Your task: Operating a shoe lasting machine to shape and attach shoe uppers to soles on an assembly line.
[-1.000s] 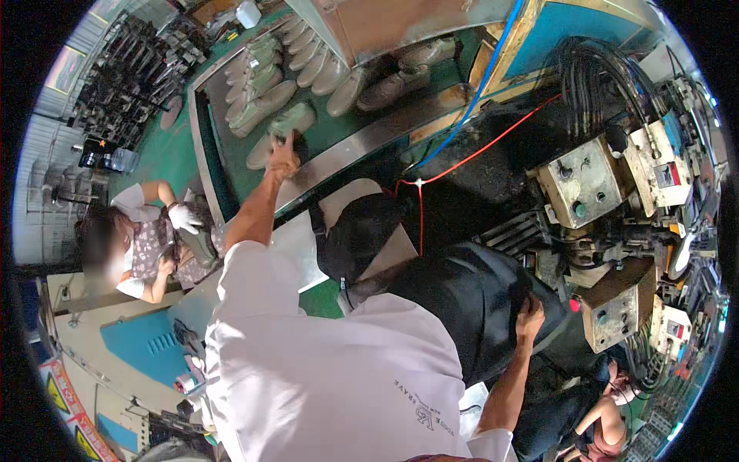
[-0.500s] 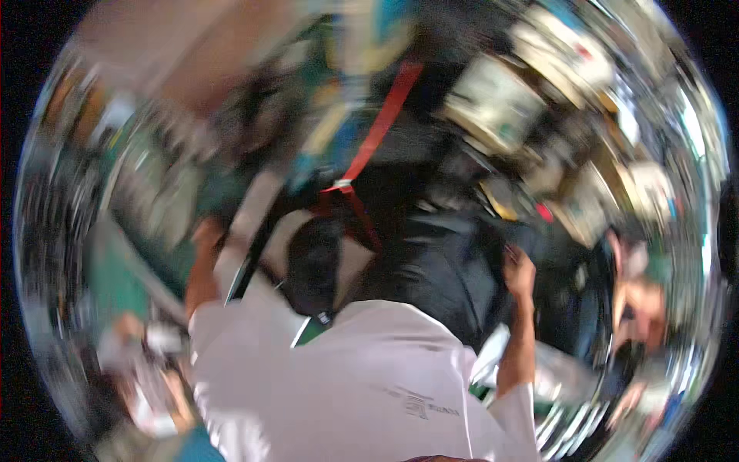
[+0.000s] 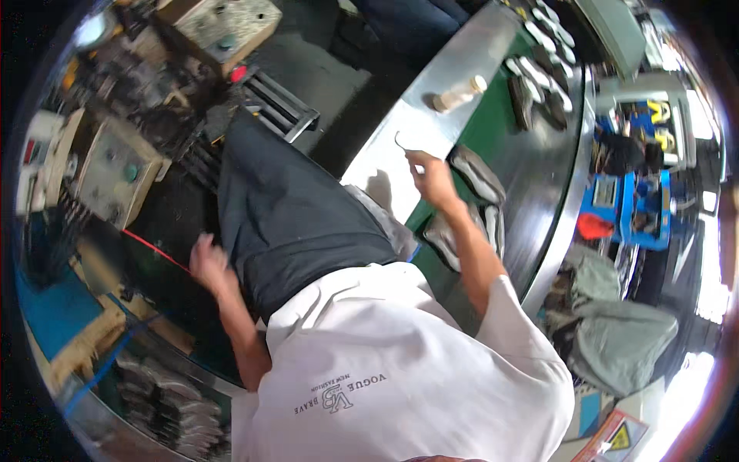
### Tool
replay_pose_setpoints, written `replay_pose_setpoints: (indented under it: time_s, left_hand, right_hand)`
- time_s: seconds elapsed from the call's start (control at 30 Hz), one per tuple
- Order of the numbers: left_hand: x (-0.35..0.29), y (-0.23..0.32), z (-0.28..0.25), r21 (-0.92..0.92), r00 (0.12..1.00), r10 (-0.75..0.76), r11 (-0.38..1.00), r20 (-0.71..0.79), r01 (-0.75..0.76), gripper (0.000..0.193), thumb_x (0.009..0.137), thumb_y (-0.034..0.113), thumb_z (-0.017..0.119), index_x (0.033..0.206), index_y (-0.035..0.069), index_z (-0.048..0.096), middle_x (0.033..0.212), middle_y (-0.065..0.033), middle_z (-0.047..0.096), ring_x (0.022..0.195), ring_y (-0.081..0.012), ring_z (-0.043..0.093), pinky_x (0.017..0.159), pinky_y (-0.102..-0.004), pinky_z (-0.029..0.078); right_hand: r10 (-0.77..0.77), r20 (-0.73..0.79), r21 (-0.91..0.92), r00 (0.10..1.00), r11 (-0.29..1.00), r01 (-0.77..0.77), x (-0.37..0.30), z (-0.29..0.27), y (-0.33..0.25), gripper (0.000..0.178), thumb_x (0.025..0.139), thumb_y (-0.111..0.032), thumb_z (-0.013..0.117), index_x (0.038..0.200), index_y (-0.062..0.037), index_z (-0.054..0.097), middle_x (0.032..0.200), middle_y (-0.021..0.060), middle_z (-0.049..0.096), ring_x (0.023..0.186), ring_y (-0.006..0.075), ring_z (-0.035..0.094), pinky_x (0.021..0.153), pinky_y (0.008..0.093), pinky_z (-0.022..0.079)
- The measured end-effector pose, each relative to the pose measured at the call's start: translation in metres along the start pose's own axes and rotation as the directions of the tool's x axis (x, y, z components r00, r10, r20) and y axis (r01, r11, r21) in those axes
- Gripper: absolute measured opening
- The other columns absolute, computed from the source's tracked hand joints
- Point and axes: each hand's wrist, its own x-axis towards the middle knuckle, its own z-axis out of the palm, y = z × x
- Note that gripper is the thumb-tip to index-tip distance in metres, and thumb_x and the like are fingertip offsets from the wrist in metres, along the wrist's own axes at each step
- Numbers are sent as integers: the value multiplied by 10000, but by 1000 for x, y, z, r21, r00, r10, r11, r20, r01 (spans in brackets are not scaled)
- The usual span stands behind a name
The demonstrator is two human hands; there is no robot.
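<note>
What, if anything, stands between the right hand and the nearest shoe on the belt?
Nothing visible: the shoe lies just right of the right hand, on the green belt. The thin curved item it holds points away from the shoe; the pale bottle is farther up the metal ledge.

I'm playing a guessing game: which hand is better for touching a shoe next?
Probably the right hand: it's beside a shoe, though holding a thin curved tool. The left hand is farther off.

A thin, dark, bent stick (image 3: 397, 142) points up, its end curled, in the upper middle of the frame.
</note>
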Motion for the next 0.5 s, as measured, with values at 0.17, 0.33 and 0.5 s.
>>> replay_pose_setpoints:
  time_s: [0.17,0.33,0.5]
  left_hand:
    - [-66,43,164,113,852,-3,991,523,-66,183,1044,135,689,929,-7,701,613,69,418,474,-29,328,461,-261,215]
    - [-76,20,202,326,796,-112,939,595,-113,196,1068,146,670,943,-1,707,625,56,440,501,-38,355,485,-254,261]
    - [-78,1,195,358,779,-131,925,613,-125,166,1057,128,677,969,-6,716,659,36,490,567,-56,423,525,-262,328]
  right_hand:
    - [487,-104,-387,867,783,-487,-155,-101,136,335,949,-277,687,1084,17,772,1031,278,765,1006,477,739,865,538,575]
    - [591,57,-373,804,760,-532,-335,-87,186,772,799,-265,856,1479,-11,594,1411,317,640,1325,513,598,1096,525,527]
    - [638,-56,-513,768,641,-571,-311,-22,90,990,818,-349,891,1636,-47,422,1548,363,468,1385,567,503,1140,573,477]
